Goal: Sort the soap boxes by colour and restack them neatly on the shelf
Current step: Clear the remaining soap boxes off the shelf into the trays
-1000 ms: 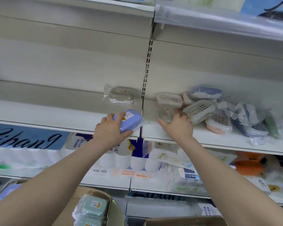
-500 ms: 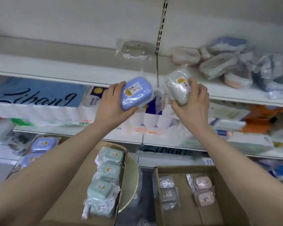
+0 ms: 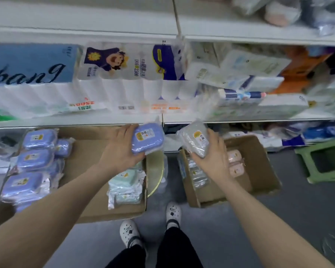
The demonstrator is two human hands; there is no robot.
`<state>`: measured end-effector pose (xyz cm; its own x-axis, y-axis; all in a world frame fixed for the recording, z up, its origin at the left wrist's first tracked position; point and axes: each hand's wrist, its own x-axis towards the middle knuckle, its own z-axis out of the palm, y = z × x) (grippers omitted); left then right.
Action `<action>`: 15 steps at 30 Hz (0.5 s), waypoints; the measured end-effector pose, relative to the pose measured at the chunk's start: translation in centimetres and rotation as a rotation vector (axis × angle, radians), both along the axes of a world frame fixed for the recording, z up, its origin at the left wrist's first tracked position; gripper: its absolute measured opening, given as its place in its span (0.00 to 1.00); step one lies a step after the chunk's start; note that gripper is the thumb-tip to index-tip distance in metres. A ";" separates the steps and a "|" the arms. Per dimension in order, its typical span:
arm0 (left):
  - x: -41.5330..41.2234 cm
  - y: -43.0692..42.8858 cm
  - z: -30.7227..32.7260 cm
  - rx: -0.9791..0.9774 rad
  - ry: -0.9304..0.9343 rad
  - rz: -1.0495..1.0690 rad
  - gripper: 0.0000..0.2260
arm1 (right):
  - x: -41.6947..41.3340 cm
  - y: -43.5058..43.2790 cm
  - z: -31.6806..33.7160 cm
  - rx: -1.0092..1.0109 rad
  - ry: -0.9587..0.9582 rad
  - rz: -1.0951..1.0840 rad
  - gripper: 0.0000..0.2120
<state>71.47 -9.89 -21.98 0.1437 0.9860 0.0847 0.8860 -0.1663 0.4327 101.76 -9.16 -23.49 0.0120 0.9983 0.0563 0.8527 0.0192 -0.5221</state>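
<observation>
Over the left carton's far right corner: left hand grips one blue box, fingers curled round its left end, label up, wrap on. Box held in the air, clear of the carton's contents.

Over the right carton's far left corner: right hand grips one grey box from its right side, fingers wrapped round it, label up, box tilted. Blue box and grey box near each other, not touching.

Left carton, left edge: blue boxes stacked in a row, front to back. Right edge: green boxes, in wrap, partly under the left wrist.

Right carton, left edge: grey boxes. Just beside them toward the middle: pink boxes, two visible.

Both cartons sit on the floor against the shelving. Green stool right of the right carton. Shoes between the cartons, near side.

Top shelf, right end: wrapped boxes, blurred, colours uncertain. Shelf below: paper packs across the full width.
</observation>
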 end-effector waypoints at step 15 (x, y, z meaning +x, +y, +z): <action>15.4 1.9 -16.3 -0.201 -0.091 -0.044 0.35 | 16.8 -1.8 -21.2 -0.816 -0.445 0.115 0.42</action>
